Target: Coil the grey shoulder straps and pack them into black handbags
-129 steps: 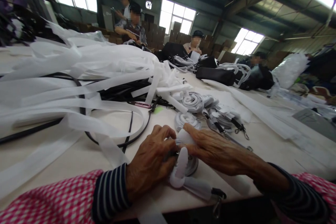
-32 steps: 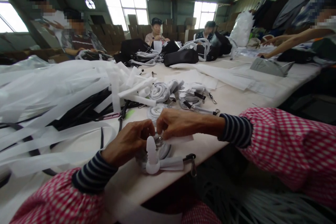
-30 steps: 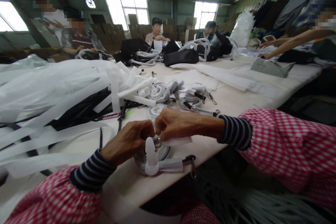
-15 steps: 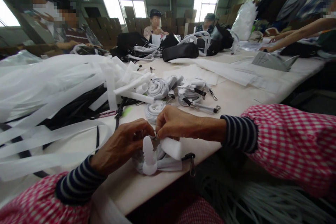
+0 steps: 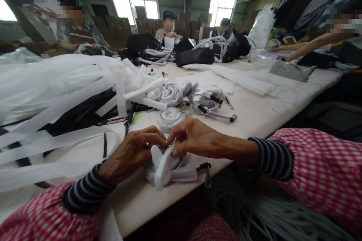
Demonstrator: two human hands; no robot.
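Note:
Near the table's front edge lies a coiled bag strap wrapped in white foam, its black end with a metal snap hook pointing right. My left hand is closed on the coil's left side, fingertips pinched at its top. My right hand pinches a white foam strip that curves down over the front of the coil. Both hands' fingertips nearly meet, and what lies between them is partly hidden. Just beyond them sits another wrapped strap coil, apart from the hands.
Further wrapped coils with snap hooks lie behind. A heap of white foam strips and black straps covers the left. Black bags and a grey folded piece stand farther back. Co-workers sit around the table.
My right hand has shifted slightly and now holds the foam strip lower. The strip has swung from the right side of the coil to its front. My left hand stays nearly in place.

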